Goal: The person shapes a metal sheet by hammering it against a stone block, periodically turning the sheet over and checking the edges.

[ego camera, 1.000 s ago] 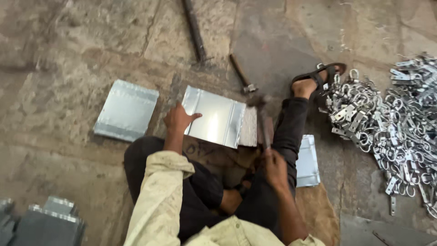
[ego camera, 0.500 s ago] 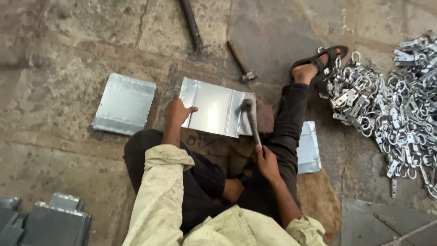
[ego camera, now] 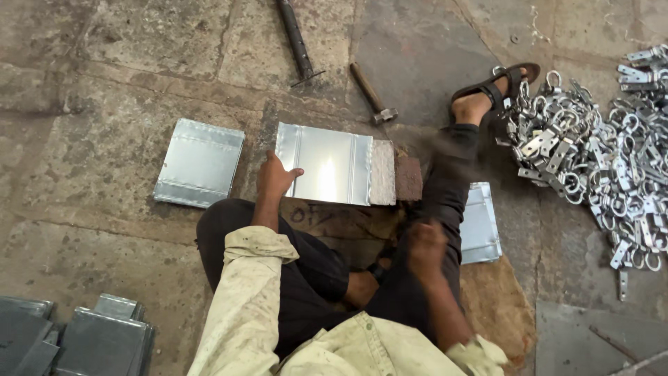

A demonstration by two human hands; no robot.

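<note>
Spare sheet: a folded metal sheet is laid flat on the stone floor, just left of the pressing hand.
Left hand: fingers are spread flat and pressed on the lower left corner of the shiny metal sheet, closed on nothing.
Worked sheet: it extends right from that hand, its right edge laid over a block.
Right hand: blurred above the thigh; the grip cannot be told.
Hammer: it is lying well beyond both hands.
Metal clasps: these are heaped far right.
</note>
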